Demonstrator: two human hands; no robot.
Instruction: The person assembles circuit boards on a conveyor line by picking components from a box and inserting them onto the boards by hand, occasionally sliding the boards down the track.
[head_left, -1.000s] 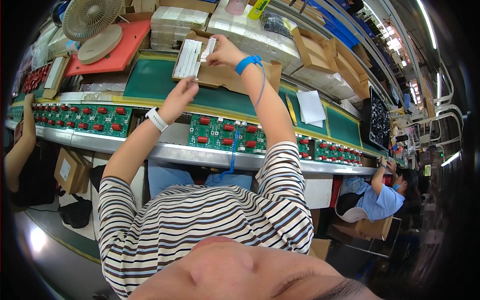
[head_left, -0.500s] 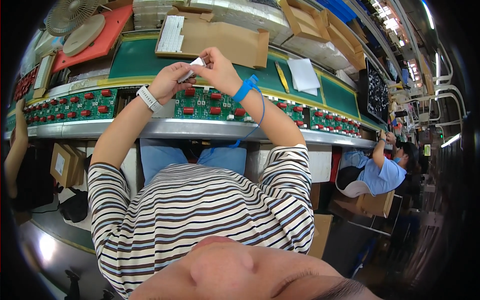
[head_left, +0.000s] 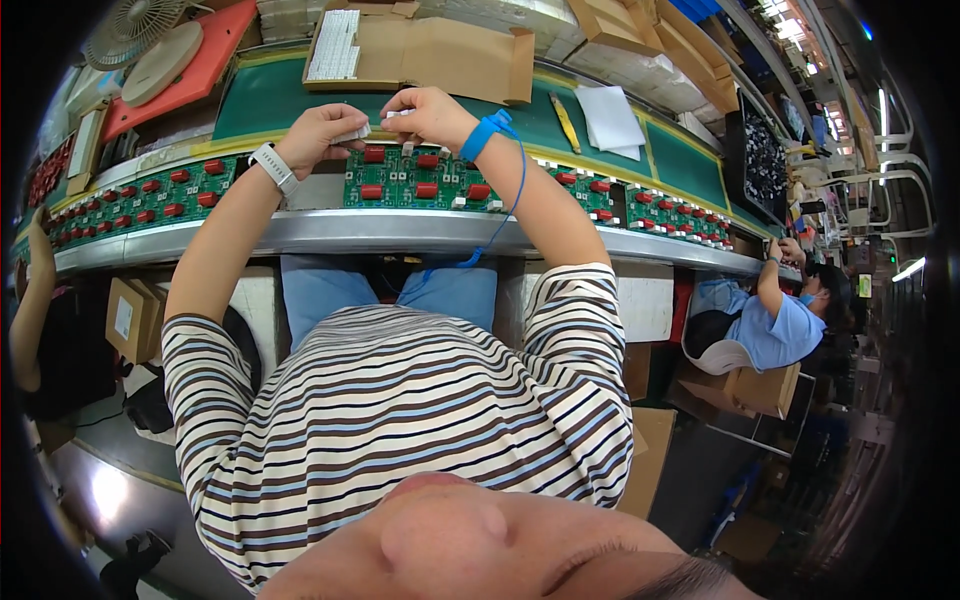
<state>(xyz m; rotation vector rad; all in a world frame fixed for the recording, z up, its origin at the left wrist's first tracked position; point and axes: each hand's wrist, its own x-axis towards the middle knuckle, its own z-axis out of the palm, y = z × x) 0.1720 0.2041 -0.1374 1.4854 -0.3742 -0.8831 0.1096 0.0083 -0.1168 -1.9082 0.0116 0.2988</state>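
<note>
My left hand [head_left: 322,136] pinches small white parts [head_left: 360,132] between thumb and fingertips, above the assembly line. A short distance to its right, my right hand [head_left: 428,114] is closed on another small white part [head_left: 396,114], mostly hidden by the fingers. The two hands are apart. Just below them lies a green circuit board [head_left: 425,190] bearing red cylindrical components and small white connectors. Beyond the hands an open cardboard box [head_left: 450,65] holds rows of white parts [head_left: 333,48] at its left end.
More circuit boards [head_left: 130,212] run along the line behind a metal rail [head_left: 380,226]. A yellow cutter [head_left: 566,124] and white sheets [head_left: 610,122] lie right on the green mat. A blue wrist strap's cord [head_left: 520,200] hangs from my right arm. Co-workers sit at both sides.
My hands have drawn apart from the white piece they both held, each now with white parts. The left hand has moved slightly left.
</note>
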